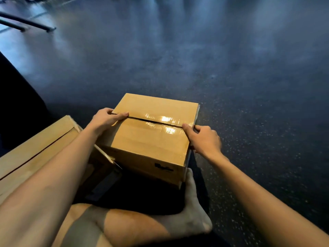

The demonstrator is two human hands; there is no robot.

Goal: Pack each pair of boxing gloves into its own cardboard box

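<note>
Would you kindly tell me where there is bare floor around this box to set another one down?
Free: the dark floor right of the cardboard box and beyond its far side. Crowded: the left, where a second box lies close by, and the near side, filled by the crossed legs and socked foot.

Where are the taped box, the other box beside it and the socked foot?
taped box (149,139): head view, near top flap.
other box (44,134): head view, far top flap.
socked foot (194,214): head view, its middle.
</note>
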